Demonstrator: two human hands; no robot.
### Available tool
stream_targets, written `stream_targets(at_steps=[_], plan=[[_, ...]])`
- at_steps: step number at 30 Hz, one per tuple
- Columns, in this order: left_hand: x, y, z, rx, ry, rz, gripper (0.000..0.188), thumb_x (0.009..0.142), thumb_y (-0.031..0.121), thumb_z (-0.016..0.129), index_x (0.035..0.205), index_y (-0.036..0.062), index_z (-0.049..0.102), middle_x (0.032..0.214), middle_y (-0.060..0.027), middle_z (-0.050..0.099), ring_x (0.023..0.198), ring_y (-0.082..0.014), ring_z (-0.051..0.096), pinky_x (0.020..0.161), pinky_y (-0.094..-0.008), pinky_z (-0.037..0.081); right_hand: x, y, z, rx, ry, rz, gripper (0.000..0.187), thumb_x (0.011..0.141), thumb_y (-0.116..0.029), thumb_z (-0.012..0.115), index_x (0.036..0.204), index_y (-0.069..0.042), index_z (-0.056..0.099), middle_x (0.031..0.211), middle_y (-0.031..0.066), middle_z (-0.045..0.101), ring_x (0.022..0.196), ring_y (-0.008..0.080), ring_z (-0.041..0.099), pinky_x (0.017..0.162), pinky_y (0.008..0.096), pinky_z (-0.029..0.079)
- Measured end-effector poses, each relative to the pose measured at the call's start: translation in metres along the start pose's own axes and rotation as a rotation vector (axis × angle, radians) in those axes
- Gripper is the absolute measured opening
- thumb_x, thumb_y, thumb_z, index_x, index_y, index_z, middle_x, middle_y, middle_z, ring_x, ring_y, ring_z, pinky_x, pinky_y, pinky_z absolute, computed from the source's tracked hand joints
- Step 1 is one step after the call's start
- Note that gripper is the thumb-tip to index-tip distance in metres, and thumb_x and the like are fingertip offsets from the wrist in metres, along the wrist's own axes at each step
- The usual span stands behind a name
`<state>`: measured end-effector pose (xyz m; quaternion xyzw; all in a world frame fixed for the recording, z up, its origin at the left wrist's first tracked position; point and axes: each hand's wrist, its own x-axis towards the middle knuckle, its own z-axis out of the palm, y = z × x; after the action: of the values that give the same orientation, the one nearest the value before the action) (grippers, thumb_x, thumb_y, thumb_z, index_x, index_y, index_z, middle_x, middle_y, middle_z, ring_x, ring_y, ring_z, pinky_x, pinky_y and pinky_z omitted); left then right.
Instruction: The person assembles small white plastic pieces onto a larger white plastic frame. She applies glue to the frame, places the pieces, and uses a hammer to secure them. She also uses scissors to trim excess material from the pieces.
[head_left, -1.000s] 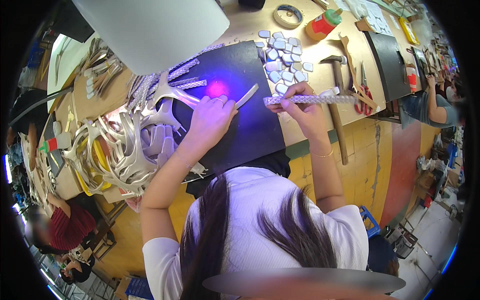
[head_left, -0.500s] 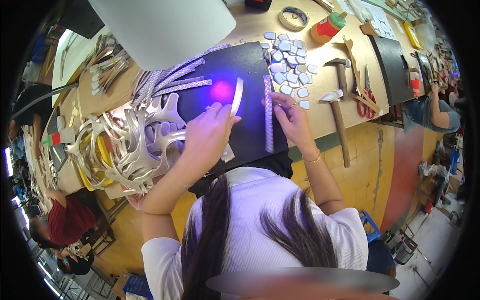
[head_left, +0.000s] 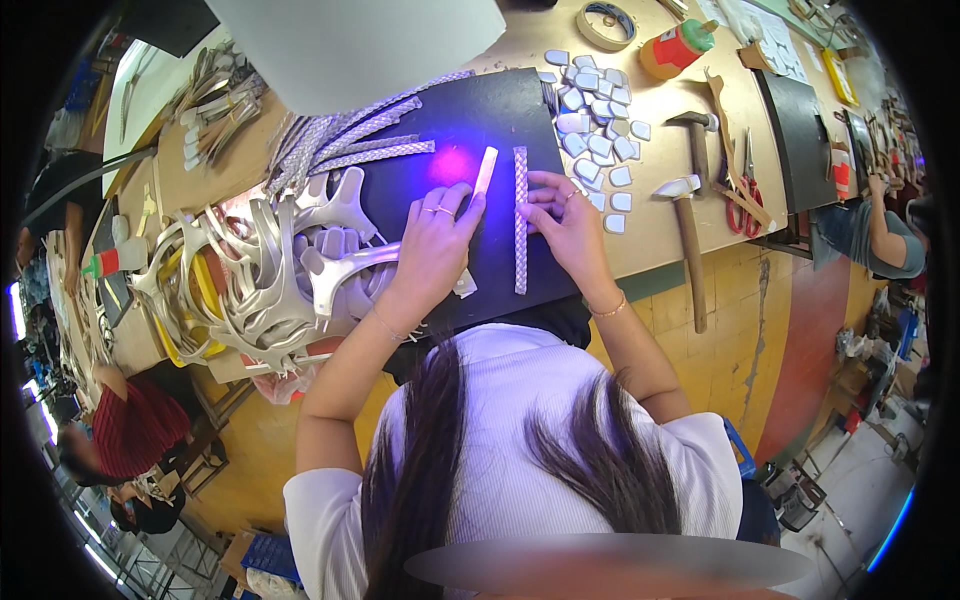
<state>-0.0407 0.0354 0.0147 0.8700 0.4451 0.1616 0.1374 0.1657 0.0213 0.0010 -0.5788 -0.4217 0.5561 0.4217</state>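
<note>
My left hand (head_left: 437, 238) pinches a pale strap whose glossy tip (head_left: 487, 170) points up past my fingers. A silvery cut-out piece (head_left: 335, 275) reaches under the same hand; I cannot tell if the two are one. My right hand (head_left: 572, 222) grips a woven silver strip (head_left: 520, 262) by its right edge, thumb and fingers closed on it. The strip stands lengthwise over a black mat (head_left: 505, 100), a small gap from the pale strap. Other woven strips (head_left: 375, 150) fan out at the mat's left, above a heap of silvery curved straps (head_left: 240, 300).
A white lamp-like housing (head_left: 370, 50) hangs over the mat, near a violet glow. At right lie grey rounded tabs (head_left: 600, 145), two hammers (head_left: 690, 250), red-handled scissors (head_left: 745, 205), a tape roll (head_left: 606, 26) and a red-and-green bottle (head_left: 672, 52). Other people work at both sides.
The woven strip has moved slightly left, closer to the pale strap, and hangs straighter. My left hand has shifted a little right and down, and less of the pale strap shows.
</note>
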Motion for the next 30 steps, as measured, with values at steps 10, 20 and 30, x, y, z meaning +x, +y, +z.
stream_targets(at_steps=[10,20,30], plan=[[0.012,-0.009,-0.014,0.059,-0.169,0.13,0.037,0.084,0.004,0.061,0.121,0.0049,0.065,0.144,-0.0093,0.053,0.138,-0.0245,0.044,0.114,-0.0491,0.032,0.002,-0.003,0.007,-0.204,0.039,-0.085,0.036,0.088,-0.001,0.071,0.123,0.003,0.061,0.09,0.0066,0.064,0.078,0.0114,0.065,0.066,0.0237,0.057],[0.031,-0.044,-0.021,-0.182,-0.229,0.196,0.028,0.09,0.022,0.066,0.115,0.0139,0.073,0.141,-0.0043,0.057,0.137,-0.0216,0.047,0.117,-0.0499,0.03,0.001,-0.023,0.01,-0.692,0.053,-0.261,0.033,0.086,-0.006,0.072,0.119,-0.001,0.067,0.087,0.0098,0.062,0.067,0.0183,0.063,0.062,0.0305,0.052],[0.022,-0.041,-0.008,-0.084,-0.147,0.191,0.043,0.093,0.02,0.062,0.134,0.0093,0.057,0.144,-0.0044,0.054,0.138,-0.02,0.045,0.119,-0.0468,0.026,-0.004,-0.015,0.002,-1.03,0.116,-0.557,0.041,0.083,-0.018,0.076,0.123,-0.012,0.069,0.13,0.0043,0.062,0.12,0.0262,0.052,0.1,0.0413,0.038]])
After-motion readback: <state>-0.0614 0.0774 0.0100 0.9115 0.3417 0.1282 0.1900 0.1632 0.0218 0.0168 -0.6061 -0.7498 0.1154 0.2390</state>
